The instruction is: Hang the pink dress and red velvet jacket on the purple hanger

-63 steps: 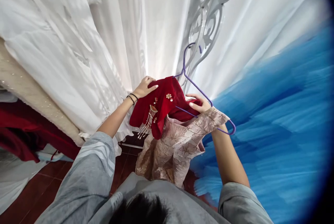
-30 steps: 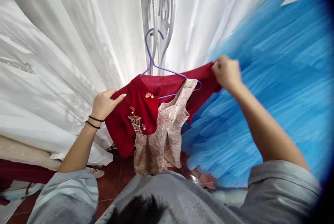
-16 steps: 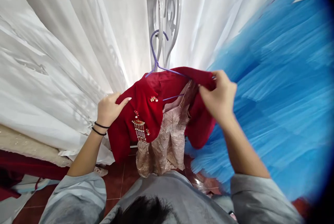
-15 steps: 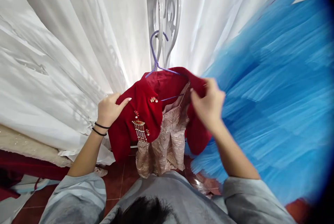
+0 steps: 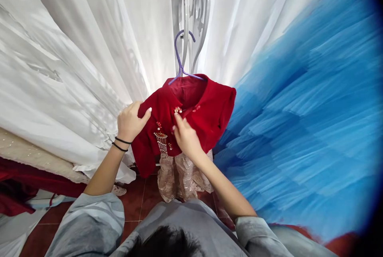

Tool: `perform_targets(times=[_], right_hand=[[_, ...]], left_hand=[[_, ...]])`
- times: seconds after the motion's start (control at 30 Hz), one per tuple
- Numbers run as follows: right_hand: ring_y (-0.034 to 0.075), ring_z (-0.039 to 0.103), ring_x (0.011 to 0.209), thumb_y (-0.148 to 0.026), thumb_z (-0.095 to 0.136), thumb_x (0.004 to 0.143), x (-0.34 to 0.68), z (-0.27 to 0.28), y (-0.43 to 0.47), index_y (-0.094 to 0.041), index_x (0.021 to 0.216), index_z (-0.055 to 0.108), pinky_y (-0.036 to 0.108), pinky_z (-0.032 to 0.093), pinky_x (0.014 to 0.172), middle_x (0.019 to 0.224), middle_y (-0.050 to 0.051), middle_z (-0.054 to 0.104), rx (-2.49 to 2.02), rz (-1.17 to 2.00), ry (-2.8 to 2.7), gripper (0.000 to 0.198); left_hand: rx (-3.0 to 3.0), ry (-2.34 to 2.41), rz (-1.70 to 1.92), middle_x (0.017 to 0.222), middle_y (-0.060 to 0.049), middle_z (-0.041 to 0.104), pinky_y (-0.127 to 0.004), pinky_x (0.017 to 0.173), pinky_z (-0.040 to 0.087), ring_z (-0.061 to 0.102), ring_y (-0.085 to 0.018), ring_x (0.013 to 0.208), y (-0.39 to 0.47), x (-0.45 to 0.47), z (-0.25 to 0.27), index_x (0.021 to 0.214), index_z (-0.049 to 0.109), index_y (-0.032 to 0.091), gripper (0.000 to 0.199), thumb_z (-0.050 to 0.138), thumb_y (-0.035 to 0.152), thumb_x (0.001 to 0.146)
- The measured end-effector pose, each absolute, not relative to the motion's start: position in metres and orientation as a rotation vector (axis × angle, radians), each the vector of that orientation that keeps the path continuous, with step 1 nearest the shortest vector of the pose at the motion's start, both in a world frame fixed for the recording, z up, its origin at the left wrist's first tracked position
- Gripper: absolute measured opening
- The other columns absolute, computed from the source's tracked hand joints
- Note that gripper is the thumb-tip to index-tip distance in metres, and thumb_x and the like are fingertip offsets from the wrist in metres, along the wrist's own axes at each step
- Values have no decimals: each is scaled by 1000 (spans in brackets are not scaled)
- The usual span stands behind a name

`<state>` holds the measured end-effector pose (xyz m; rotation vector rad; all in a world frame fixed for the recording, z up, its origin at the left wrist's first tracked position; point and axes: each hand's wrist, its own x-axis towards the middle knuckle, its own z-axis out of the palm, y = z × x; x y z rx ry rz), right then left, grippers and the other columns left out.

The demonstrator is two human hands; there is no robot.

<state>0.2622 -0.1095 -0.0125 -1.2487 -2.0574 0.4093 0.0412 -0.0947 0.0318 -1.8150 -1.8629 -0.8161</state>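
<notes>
A red velvet jacket (image 5: 206, 125) hangs on a purple hanger (image 5: 179, 55) over a pale pink shimmering dress (image 5: 185, 177). My left hand (image 5: 131, 123) grips the jacket's left-side shoulder, thumb in front and fingers behind the cloth. In front of the jacket's chest is my right hand (image 5: 187, 139), its index finger stretched to just below a beaded ornament (image 5: 178, 110) at the collar. Those fingers are apart, and nothing shows held in them. A fan-shaped beaded tassel brooch (image 5: 160, 137) decorates the jacket front. The two front edges lie close together near the collar.
The hanger hooks onto a white scrolled metal stand (image 5: 194, 13). White drapery (image 5: 89, 41) spreads behind on both sides. A large blue tulle skirt (image 5: 305, 129) fills the right. Red tiles (image 5: 133, 203) cover the floor, and folded fabrics lie at lower left.
My right hand has let go of the jacket's right side and moved left to the collar ornament. The jacket front has swung over the dress. My left hand stays on the shoulder.
</notes>
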Motion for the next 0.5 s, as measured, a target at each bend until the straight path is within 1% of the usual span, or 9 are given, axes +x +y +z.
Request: perform_targets(times=[0.07,0.13,0.17,0.2,0.27,0.3,0.37,0.43,0.5], right_hand=[[31,67,106,-24,46,96,254,-34,-108,-8,154,33,43,55,87,137,25,57,-1192,600,-2169,62],[29,68,102,-25,49,96,255,-56,-111,-8,158,22,42,55,88,122,21,66,-1173,725,-2145,70],[28,69,99,-25,48,96,257,-65,-113,-9,159,17,40,55,87,115,18,69,-1164,752,-2119,72],[26,69,96,-24,47,96,260,-72,-116,-11,160,14,39,55,85,111,16,70,-1156,758,-2109,73],[25,69,96,-22,47,95,264,-79,-120,-15,161,15,36,54,83,114,14,70,-1164,710,-2135,73],[25,69,97,-22,47,95,265,-79,-122,-17,160,20,35,53,82,117,14,70,-1192,659,-2153,71],[25,69,93,-26,49,95,265,-76,-125,-18,151,42,32,52,77,112,13,72,-1296,530,-2153,57],[23,68,83,-37,52,95,267,-70,-129,-18,127,64,29,48,72,93,11,73,-1383,386,-2088,39],[21,64,77,-47,55,93,273,-65,-131,-19,99,71,28,45,68,78,8,69,-1424,238,-1974,33]], left_hand=[[-1811,-1805,-785,88,-9,70,-35,76,45,63,-29,93,-92,36,30,95,67,19,31,51,45,91],[-1815,-1754,-746,84,-12,70,-39,81,47,62,-32,97,-89,32,30,92,69,18,31,52,44,90],[-1817,-1723,-738,86,-13,70,-42,85,47,61,-34,101,-87,33,31,94,69,17,31,52,43,90],[-1826,-1680,-736,93,-15,70,-45,91,46,60,-35,108,-86,37,33,99,70,16,32,54,43,90],[-1909,-1537,-713,117,-19,68,-52,105,39,53,-38,123,-81,53,37,117,67,15,39,57,40,89],[-2005,-1434,-670,130,-18,63,-53,112,34,49,-37,130,-78,66,39,126,63,16,43,58,37,89],[-2240,-1204,-498,148,-13,52,-51,119,27,43,-31,139,-68,94,42,139,55,22,49,56,27,90],[-2359,-1054,-286,152,-10,48,-49,121,25,44,-28,139,-55,118,46,140,54,22,51,51,16,90],[-2334,-1033,-136,150,-14,51,-51,118,29,55,-29,127,-40,133,48,132,61,16,45,47,10,90]])
